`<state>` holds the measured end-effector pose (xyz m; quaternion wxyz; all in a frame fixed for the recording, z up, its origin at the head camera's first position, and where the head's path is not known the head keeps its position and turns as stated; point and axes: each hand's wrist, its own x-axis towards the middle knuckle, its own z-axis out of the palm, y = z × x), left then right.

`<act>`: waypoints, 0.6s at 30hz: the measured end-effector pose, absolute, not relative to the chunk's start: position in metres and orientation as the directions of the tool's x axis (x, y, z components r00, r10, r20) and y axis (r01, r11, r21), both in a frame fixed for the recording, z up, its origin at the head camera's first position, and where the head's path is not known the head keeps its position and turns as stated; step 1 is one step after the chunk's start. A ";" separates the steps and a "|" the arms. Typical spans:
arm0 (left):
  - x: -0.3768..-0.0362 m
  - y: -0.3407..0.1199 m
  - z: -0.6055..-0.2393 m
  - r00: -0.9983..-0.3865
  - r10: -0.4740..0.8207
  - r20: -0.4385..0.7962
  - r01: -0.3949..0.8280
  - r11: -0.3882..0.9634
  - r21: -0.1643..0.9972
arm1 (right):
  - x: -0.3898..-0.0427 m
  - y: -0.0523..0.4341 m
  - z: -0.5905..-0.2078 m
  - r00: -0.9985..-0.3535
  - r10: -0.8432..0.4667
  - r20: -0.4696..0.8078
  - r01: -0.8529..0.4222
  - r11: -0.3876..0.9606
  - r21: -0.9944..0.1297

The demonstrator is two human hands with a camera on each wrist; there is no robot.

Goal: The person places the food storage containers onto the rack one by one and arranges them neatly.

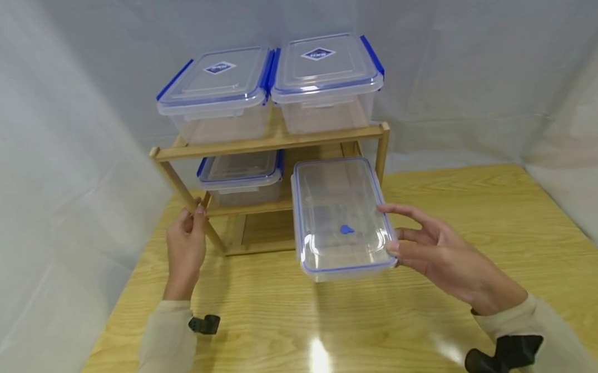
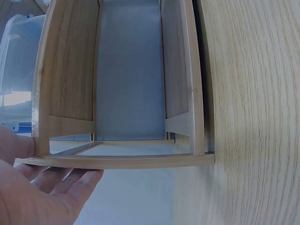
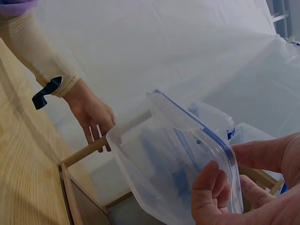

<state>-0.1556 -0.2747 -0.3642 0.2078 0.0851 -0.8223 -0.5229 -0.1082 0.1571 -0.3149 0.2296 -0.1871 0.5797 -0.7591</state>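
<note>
My right hand [image 1: 447, 263] grips a clear plastic food container [image 1: 337, 201] by its near right corner, thumb on the lid and fingers at the side and underneath. The lid has a blue seal line and a small blue vent plug [image 1: 347, 229]. Held out in front of the wooden two-tier rack [image 1: 277, 144], the container tilts toward me, its far end overlapping the middle shelf. On the left side, my left hand [image 1: 186, 247] holds the rack's front post, with thumb and fingers around the wood [image 2: 122, 162] in the left wrist view.
Two larger clear containers, a left one [image 1: 219, 81] and a right one [image 1: 326, 68], with blue clips, stand on the top shelf. Another lidded container [image 1: 240, 175] sits on the middle shelf's left. Under everything is a wood-grain table [image 1: 265, 321]; white sheeting [image 1: 474, 62] hangs behind.
</note>
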 end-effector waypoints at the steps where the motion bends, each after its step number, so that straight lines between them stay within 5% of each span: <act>1: -0.156 -0.275 -0.364 -0.899 -0.355 0.258 0.081 0.443 0.893 | -0.110 0.156 -0.314 -0.829 -0.559 0.017 0.130 -0.222 -0.966; 18: -0.156 -0.276 -0.365 -0.901 -0.339 0.272 0.098 0.452 0.887 | -0.131 0.140 -0.293 -0.897 -0.441 -0.010 0.049 -0.078 -0.996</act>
